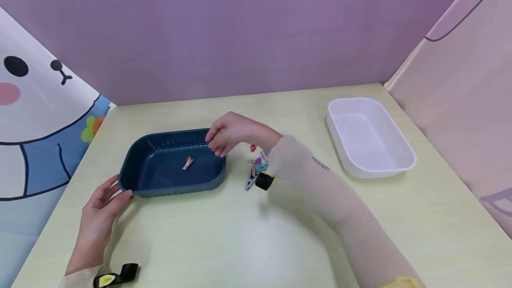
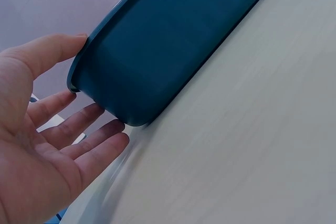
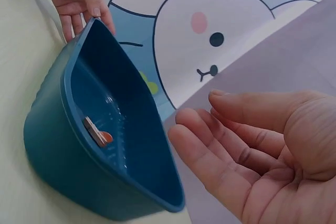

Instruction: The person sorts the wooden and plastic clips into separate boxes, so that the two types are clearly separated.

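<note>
Right arm: in a pale sleeve [image 1: 336, 199], running from the lower right of the head view diagonally up to the centre, wrist bent, fingers pointing down and left. Right hand [image 1: 233, 134]: at the right end of the blue tub; fingers loosely curved, thumb apart from them in the right wrist view, nothing held.

Left arm: short length at the lower left, rising toward the tub. Left hand [image 1: 101, 208]: open, fingers spread and nearly straight along the tub's outer end, thumb at the rim of the near left corner.

Blue tub [image 1: 172, 190]: one, left of centre, upright on the table [image 1: 200, 243].

Clothes peg [image 1: 188, 163]: one, wood-coloured with an orange part, lying on the tub floor.

Small pegs [image 1: 262, 167]: a loose group, mixed colours, centre of the frame, right of the tub; partly hidden by the right sleeve, count uncertain.

White tub [image 1: 366, 139]: one, right of the frame, well apart from both hands.
</note>
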Available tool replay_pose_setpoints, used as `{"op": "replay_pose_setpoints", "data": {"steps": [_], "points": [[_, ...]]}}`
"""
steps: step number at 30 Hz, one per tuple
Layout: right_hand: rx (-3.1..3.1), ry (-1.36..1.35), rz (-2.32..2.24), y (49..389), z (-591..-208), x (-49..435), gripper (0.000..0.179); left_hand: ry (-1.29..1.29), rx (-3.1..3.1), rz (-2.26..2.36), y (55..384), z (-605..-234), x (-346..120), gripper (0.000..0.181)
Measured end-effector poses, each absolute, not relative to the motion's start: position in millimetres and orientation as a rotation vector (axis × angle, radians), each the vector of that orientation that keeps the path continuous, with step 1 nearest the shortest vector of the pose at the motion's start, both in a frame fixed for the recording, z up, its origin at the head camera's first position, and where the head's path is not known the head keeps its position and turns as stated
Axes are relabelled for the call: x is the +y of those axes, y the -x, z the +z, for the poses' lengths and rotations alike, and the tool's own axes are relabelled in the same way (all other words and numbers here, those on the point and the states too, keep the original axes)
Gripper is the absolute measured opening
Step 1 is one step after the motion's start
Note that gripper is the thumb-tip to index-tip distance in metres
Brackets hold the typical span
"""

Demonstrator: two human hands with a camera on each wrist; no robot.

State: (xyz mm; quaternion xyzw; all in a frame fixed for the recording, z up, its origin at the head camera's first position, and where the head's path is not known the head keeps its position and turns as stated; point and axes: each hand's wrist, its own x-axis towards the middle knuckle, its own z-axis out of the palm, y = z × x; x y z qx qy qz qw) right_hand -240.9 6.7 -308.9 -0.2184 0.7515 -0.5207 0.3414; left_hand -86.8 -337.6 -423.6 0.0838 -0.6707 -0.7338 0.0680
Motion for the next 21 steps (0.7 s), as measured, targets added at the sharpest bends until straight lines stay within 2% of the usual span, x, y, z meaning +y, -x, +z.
{"op": "replay_pose_setpoints", "data": {"steps": [10,17,21], "points": [[1.996,0.548,-1.365,245,-315,45,0.025,-0.278,-2.036,-2.201,86,-423,-337,0.059],[2.018,0.479,-1.358,247,-329,67,0.018,-0.279,-2.048,-2.194,86,-422,-336,0.06],[2.022,0.451,-1.349,248,-340,77,0.021,-0.275,-2.052,-2.189,85,-421,-336,0.06]]}}
